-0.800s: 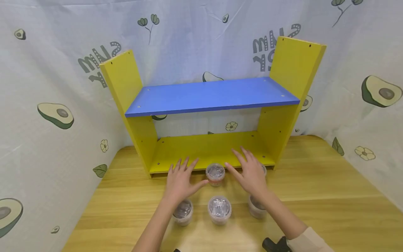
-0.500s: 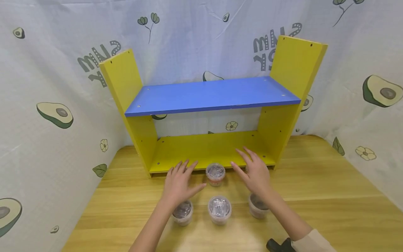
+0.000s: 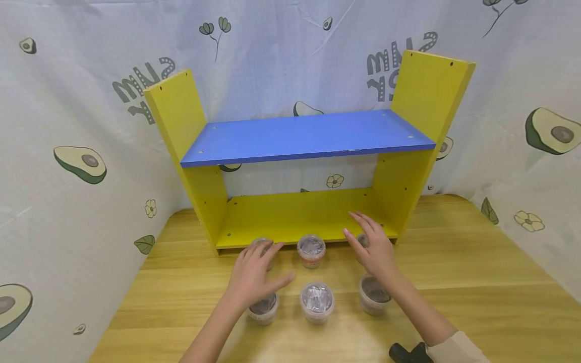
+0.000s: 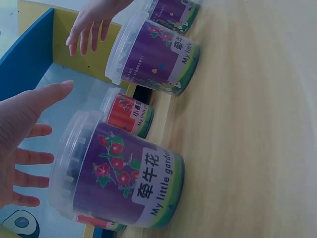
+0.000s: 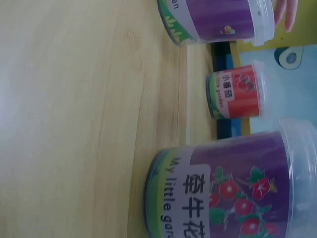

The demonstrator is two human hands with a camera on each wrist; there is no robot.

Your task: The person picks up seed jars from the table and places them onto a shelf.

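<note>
Two rows of lidded tubs stand on the wooden table. My left hand [image 3: 252, 275], fingers spread, hovers over the left tubs, partly covering the front left tub [image 3: 264, 310] and the back left one. Above the right tubs is my right hand [image 3: 375, 250], fingers extended and holding nothing. Between the hands are the back middle tub [image 3: 311, 251] and the front middle tub [image 3: 316, 303]. The left wrist view shows a purple-labelled tub [image 4: 119, 173] beside my left hand [image 4: 20, 144], a gap between them. A red-labelled tub [image 5: 240, 92] stands behind purple ones.
Behind the tubs stands a yellow shelf unit [image 3: 290, 217] with a blue upper board [image 3: 304, 138]. A printed cloth [image 3: 272, 60] hangs behind and at both sides. A black object [image 3: 408, 354] lies at my right sleeve, at the bottom edge.
My right hand has shifted to the right, uncovering more of the right tubs. My left hand has drawn slightly left and down, and the back left tub now shows beside its fingers.
</note>
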